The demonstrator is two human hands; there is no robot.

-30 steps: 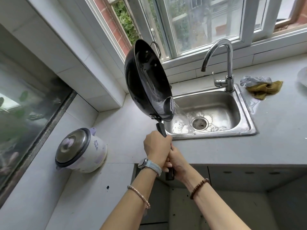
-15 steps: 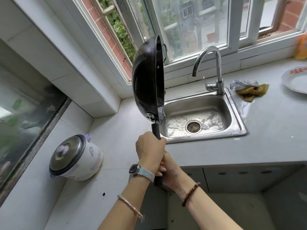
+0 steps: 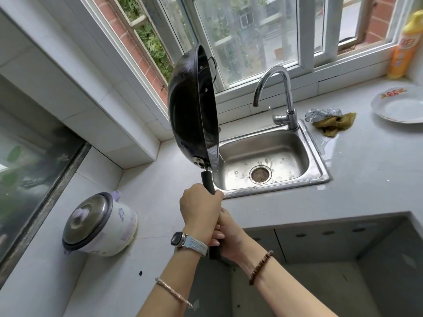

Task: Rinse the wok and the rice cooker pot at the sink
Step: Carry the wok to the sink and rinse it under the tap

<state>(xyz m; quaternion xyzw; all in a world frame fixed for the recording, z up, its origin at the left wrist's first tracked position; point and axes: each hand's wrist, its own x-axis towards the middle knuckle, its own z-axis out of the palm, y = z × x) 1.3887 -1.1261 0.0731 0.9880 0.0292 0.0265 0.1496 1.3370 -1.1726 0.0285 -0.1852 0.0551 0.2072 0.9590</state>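
Wok [image 3: 192, 115], apparently rinsed, drains over sink [image 3: 274, 188], fingers of left hand [image 3: 201, 209] and right hand [image 3: 231, 239] grasping its handle [image 3: 207, 179]; rice cooker [image 3: 100, 225] pot outstanding.

Bright, even daylight from the window [image 3: 251, 42] ahead; shadows soft. Glare on the sink [image 3: 297, 145] steel and wet counter [image 3: 366, 168]. Wok [image 3: 190, 110] crushes to near-black. Heavy wide-angle bending at edges; left glass panel [image 3: 25, 170] soft, smeared.
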